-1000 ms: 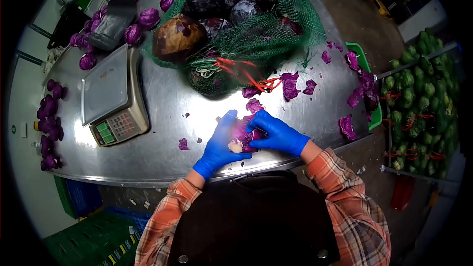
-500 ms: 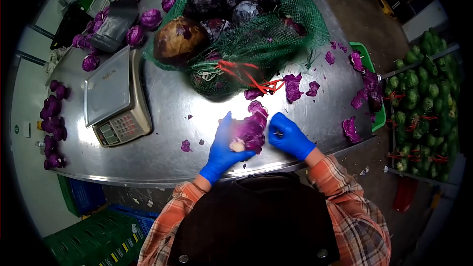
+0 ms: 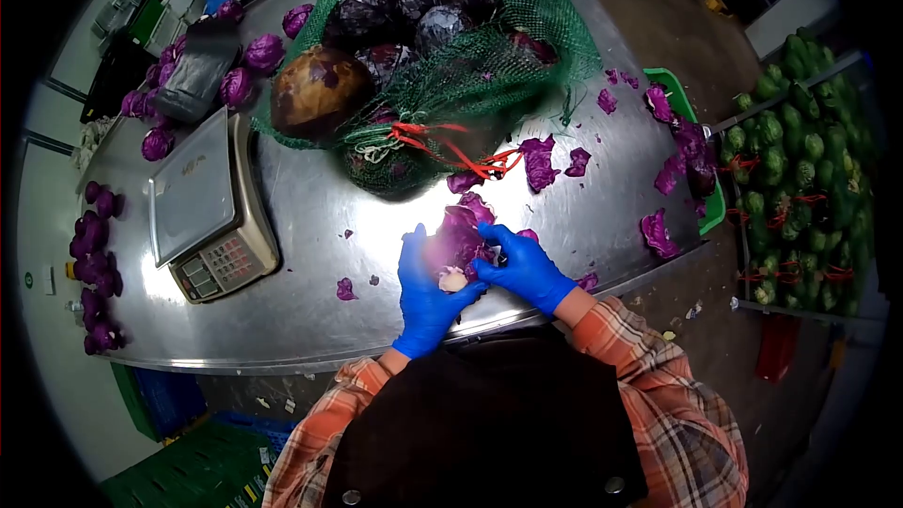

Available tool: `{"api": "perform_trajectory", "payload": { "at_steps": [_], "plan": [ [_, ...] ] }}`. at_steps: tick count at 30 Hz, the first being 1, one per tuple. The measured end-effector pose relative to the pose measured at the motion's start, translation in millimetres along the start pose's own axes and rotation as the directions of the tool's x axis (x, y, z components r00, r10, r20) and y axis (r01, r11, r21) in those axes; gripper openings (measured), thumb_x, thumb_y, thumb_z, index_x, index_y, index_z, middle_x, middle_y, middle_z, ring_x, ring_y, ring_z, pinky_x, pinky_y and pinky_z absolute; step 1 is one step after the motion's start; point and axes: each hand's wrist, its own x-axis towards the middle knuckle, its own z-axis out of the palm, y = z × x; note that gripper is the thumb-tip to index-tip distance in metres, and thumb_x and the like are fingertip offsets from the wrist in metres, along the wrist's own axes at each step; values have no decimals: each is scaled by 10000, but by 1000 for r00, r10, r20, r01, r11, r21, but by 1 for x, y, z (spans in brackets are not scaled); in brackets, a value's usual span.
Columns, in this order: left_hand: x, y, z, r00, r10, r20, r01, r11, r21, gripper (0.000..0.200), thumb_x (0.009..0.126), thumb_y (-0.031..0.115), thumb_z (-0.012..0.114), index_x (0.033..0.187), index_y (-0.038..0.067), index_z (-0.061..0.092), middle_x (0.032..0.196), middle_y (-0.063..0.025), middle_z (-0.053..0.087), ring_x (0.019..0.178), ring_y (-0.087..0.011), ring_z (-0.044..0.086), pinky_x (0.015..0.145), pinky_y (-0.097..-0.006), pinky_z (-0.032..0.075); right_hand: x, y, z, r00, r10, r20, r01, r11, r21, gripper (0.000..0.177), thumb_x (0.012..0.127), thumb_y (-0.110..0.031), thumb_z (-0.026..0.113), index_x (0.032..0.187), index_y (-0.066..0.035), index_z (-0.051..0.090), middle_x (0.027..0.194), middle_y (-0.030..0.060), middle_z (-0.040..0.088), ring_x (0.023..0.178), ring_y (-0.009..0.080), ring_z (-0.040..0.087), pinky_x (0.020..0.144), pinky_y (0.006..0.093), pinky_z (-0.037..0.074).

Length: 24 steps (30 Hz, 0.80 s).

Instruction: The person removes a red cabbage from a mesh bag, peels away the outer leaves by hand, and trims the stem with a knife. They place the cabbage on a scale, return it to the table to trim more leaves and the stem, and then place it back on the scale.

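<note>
A red cabbage (image 3: 459, 243), its pale cut stem end facing me, is held just above the table's front edge. My left hand (image 3: 425, 296), in a blue glove, is wrapped round its left side and underside. On the right side, my gloved right hand (image 3: 529, 271) grips the cabbage's edge with thumb and fingers; part of its grip is hidden. Loose purple leaves (image 3: 539, 164) lie beyond the cabbage. Past them, a green mesh bag (image 3: 442, 85) with red ties holds several dark, untrimmed cabbages (image 3: 363, 7).
A scale (image 3: 214, 216) stands left on the steel table (image 3: 301, 320). Trimmed cabbages (image 3: 97, 263) line the left edge, with more (image 3: 264, 54) at back left. A green crate (image 3: 670, 85) with leaves hangs at the right edge. Bagged green vegetables (image 3: 795, 179) stand right.
My right hand has moved left onto the cabbage, from beside it. Leaf pieces now lie near the right hand. The whole view has shifted slightly.
</note>
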Motion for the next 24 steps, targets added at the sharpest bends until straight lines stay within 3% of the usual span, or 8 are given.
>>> {"api": "perform_trajectory", "payload": {
  "at_steps": [3,6,9,12,13,15,16,24],
  "plan": [
    [0,-5,5,1000,-17,-1,17,999,-30,1208,533,356,921,1454,-10,231,1406,-239,340,1315,-352,377,1075,-410,350,4,18,6,994,-97,-55,92,992,-85,594,809,-263,735,1293,-11,499,1091,187,655,999,250,654,877,347,506],
    [1,0,6,1000,1,-10,-1,1000,31,1183,556,354,909,1452,-14,231,1417,-254,321,1325,-358,363,1076,-410,349,2,20,5,996,-44,-79,42,999,-20,572,805,-261,738,1269,-10,516,1106,196,646,964,254,660,852,345,509],
    [1,10,2,998,61,-6,-59,992,107,1160,579,353,897,1449,-23,227,1419,-257,307,1318,-359,367,1070,-414,355,-4,22,1,983,-88,-160,113,981,155,388,882,-231,656,1206,-36,569,970,124,671,755,206,646,711,305,504],
    [0,3,-3,992,120,31,-123,983,139,1164,595,374,889,1450,-34,212,1399,-253,321,1279,-360,399,1052,-426,369,-28,40,-9,927,-238,-290,213,970,-115,313,914,-224,609,1160,-34,570,930,171,658,807,310,651,762,370,505],
    [-1,1,-4,989,138,49,-144,979,147,1169,600,384,886,1451,-38,205,1389,-251,331,1262,-361,413,1044,-430,374,-41,29,-15,976,-112,-188,89,988,-124,281,930,-228,579,1136,-37,575,914,178,650,811,325,645,755,378,502],
    [-4,5,-3,998,-6,67,2,998,57,1174,606,403,879,1466,-13,198,1365,-252,358,1230,-360,434,1028,-434,383,-70,5,-26,987,162,14,-157,971,-181,240,963,-237,518,1088,-43,584,883,191,634,819,356,632,743,395,496],
    [-6,9,-3,994,-77,83,76,997,13,1176,609,413,876,1474,0,194,1353,-253,372,1214,-360,445,1020,-436,387,-77,6,-24,991,137,9,-132,971,-201,247,966,-250,509,1078,-43,586,895,199,630,835,364,627,743,403,494],
    [1,30,-3,995,33,90,-46,987,153,1061,614,423,875,1443,57,323,1210,-199,513,1112,-333,525,931,-423,441,-90,26,-9,986,-136,-95,89,917,-389,234,955,-249,504,1096,-78,580,923,190,643,834,384,627,718,450,509]
  ]
}}
